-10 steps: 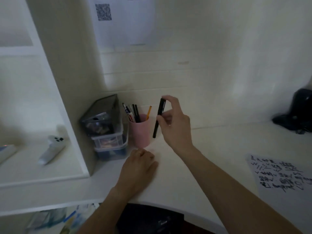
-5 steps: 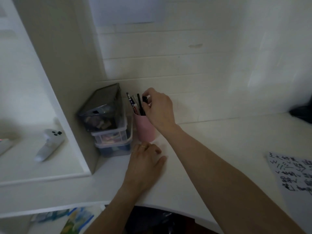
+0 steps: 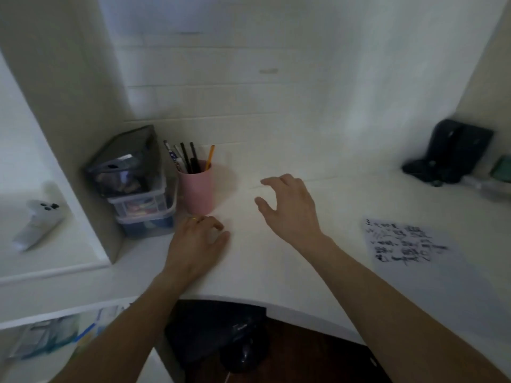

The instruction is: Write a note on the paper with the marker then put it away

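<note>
The black marker [image 3: 194, 159] stands in the pink cup [image 3: 198, 189] among several pens and a pencil, at the back left of the white desk [image 3: 276, 266]. My right hand [image 3: 290, 208] hovers to the right of the cup with fingers spread and nothing in it. Resting on the desk just in front of the cup is my left hand [image 3: 197, 241], its fingers loosely curled and empty. The paper [image 3: 406, 241] covered in black handwriting lies at the right side of the desk.
Stacked clear plastic bins [image 3: 138, 189] with a dark box on top stand left of the cup against a shelf wall. A white controller [image 3: 37, 219] lies on the left shelf. A black device [image 3: 450, 153] sits at the back right corner.
My right hand lowered the marker into the cup, let go of it and drew back to the right, empty. The left hand stayed on the desk.
</note>
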